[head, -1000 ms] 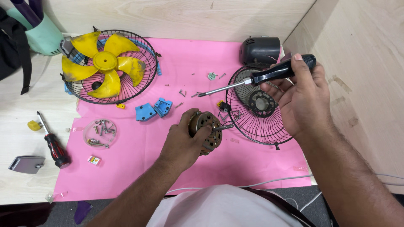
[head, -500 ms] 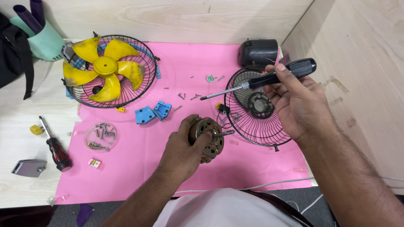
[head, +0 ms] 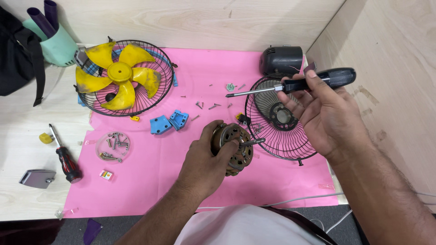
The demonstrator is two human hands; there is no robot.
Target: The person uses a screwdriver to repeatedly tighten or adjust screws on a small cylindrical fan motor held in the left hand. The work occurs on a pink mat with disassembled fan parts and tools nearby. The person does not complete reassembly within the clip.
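The left hand (head: pixel 204 156) is clamped on a round copper-wound fan motor (head: pixel 234 145) over the pink mat (head: pixel 150 181); the right hand (head: pixel 324 113) grasps a black-handled screwdriver (head: pixel 295 84) above the black wire fan guard (head: pixel 277 120).

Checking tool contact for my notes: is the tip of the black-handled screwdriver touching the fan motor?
Apart. The head view shows the screwdriver held up in the right hand, its tip over bare pink mat, clear of the motor in the left hand.
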